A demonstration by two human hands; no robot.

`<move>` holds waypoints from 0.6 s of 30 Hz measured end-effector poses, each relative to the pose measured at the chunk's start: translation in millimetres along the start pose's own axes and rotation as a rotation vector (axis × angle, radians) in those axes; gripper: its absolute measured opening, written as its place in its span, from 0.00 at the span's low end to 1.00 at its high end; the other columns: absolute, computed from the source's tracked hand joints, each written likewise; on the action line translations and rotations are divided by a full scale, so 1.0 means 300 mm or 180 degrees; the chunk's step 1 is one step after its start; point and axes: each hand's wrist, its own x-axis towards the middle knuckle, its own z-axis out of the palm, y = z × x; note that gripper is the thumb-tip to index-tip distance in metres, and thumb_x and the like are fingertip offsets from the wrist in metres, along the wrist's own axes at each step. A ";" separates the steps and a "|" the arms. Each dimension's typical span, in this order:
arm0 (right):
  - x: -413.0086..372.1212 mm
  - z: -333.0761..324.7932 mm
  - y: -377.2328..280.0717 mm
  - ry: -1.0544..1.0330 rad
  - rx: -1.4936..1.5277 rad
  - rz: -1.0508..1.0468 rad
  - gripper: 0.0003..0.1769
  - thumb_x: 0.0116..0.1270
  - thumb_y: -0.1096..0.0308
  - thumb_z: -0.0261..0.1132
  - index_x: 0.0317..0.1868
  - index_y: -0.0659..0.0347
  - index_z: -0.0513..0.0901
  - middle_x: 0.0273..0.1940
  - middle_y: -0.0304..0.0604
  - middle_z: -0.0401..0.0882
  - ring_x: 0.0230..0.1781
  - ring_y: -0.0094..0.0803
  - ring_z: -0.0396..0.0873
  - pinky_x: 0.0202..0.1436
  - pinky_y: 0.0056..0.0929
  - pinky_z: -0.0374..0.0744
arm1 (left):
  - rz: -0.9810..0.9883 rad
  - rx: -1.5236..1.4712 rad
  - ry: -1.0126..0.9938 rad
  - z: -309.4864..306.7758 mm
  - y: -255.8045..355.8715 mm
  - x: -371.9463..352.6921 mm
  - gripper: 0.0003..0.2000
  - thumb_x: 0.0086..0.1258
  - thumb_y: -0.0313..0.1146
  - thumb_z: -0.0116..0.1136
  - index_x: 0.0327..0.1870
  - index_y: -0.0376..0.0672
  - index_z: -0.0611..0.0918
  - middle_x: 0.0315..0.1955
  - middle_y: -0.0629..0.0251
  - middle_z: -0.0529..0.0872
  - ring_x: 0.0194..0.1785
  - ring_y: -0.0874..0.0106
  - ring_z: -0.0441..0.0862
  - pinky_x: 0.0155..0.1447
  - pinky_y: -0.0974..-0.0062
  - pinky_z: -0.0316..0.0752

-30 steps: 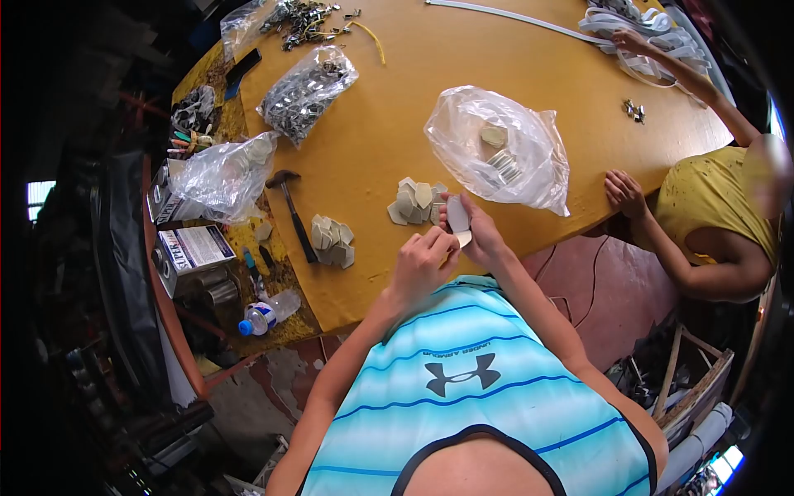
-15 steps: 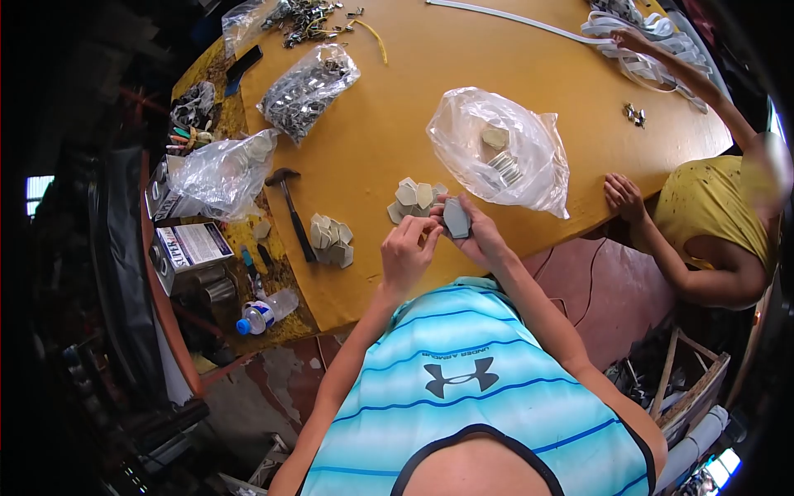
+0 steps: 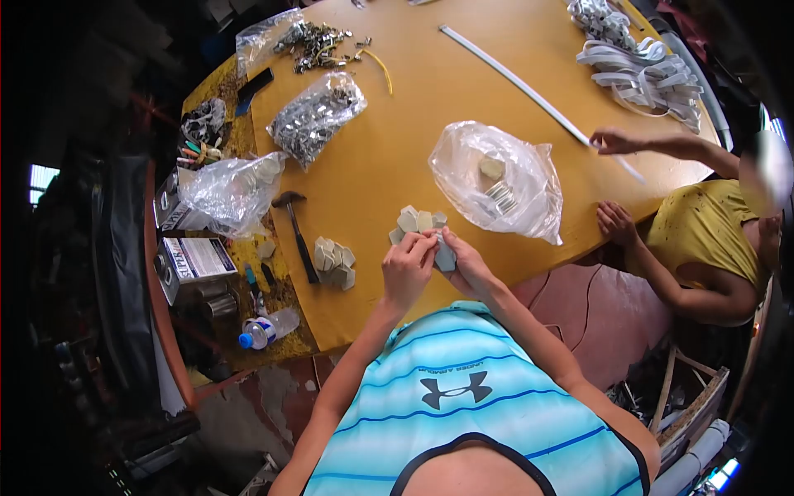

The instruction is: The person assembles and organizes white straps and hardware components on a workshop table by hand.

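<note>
A flat grey elongated hexagonal piece [image 3: 445,259] rests against the palm and fingers of my right hand [image 3: 471,271], close to the table's near edge. The bent fingers of my left hand [image 3: 408,269] pinch at its upper edge, and the fingertips of both hands meet there. Just beyond them lies a loose pile of beige hexagonal pieces [image 3: 411,220]. To the left is a second pile of similar pieces [image 3: 334,264]. An open clear plastic bag [image 3: 529,169] holding a beige stack and shiny metal parts sits ahead and right of my hands.
Left of the piles lie a hammer [image 3: 302,238], a water bottle [image 3: 271,329] and a tin can [image 3: 192,263]. Farther back is a bag of metal clips [image 3: 316,120]. At right a co-worker's hand [image 3: 616,140] touches a pale strap [image 3: 521,83]; coiled straps [image 3: 645,74] lie behind.
My left hand has moved onto the grey piece's upper edge, and the piece has tilted. The co-worker's hand has come nearer from the coiled straps, and the strap now lies diagonally.
</note>
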 end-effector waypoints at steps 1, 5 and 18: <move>0.000 -0.008 0.007 -0.0023 -0.0024 -0.0037 0.22 0.82 0.52 0.47 0.57 0.62 0.75 0.49 0.42 0.78 0.49 0.27 0.78 0.58 0.30 0.79 | -0.0107 -0.0126 -0.0079 0.003 -0.005 0.003 0.06 0.62 0.26 0.67 0.40 0.43 0.87 0.33 0.64 0.85 0.31 0.64 0.83 0.35 0.69 0.77; -0.020 -0.014 0.023 -0.0064 -0.0046 -0.0033 0.22 0.82 0.52 0.46 0.58 0.61 0.74 0.51 0.41 0.78 0.51 0.27 0.78 0.59 0.31 0.78 | -0.0339 -0.0174 -0.0509 -0.001 -0.031 0.011 0.04 0.63 0.29 0.65 0.37 0.42 0.84 0.34 0.63 0.85 0.33 0.62 0.84 0.37 0.67 0.77; 0.068 -0.181 -0.058 0.0525 0.0814 -0.0523 0.18 0.81 0.59 0.46 0.57 0.63 0.74 0.44 0.45 0.80 0.43 0.33 0.81 0.50 0.30 0.83 | 0.0589 0.0449 -0.0243 -0.030 0.052 0.007 0.06 0.60 0.28 0.65 0.31 0.45 0.77 0.28 0.66 0.79 0.29 0.63 0.79 0.35 0.67 0.73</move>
